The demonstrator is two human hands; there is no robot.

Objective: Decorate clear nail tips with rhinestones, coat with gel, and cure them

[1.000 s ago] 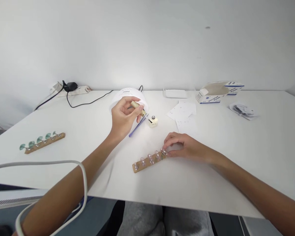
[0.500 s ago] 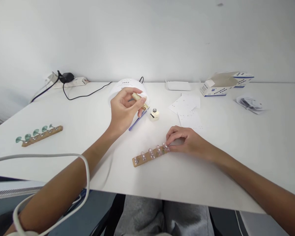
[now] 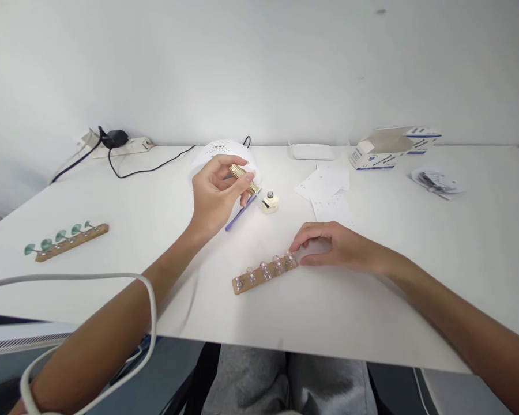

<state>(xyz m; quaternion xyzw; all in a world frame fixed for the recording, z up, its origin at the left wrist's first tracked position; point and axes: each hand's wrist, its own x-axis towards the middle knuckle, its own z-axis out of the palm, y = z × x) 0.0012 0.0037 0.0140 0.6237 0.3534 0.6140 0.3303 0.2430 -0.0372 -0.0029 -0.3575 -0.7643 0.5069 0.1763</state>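
Between the fingers of my left hand (image 3: pixel 216 193) is a gold nail polish cap (image 3: pixel 244 176), tilted, its lower end pointing toward the open polish bottle (image 3: pixel 270 203). My right hand (image 3: pixel 328 248) has thumb and fingers apart at the right end of a wooden nail stand (image 3: pixel 259 278). Several clear, glittery false nails (image 3: pixel 266 270) are mounted along this stand. The fingertips are at the rightmost nail; I cannot tell whether they touch it. A blue-purple stick (image 3: pixel 237 219) lies below my left hand.
A white nail lamp (image 3: pixel 222 148) sits behind my left hand. Another wooden stand (image 3: pixel 71 243) bears green nails at the left. White sheets (image 3: pixel 326 187), an Alcohol Pads box (image 3: pixel 383 153) and small packets (image 3: pixel 436 181) lie right. A white cable (image 3: pixel 149 288) loops over my left forearm.
My right hand's thumb and fingers have spread apart, away from the rightmost nail that they were pinching. My left hand still holds the gold cap in nearly the same place.
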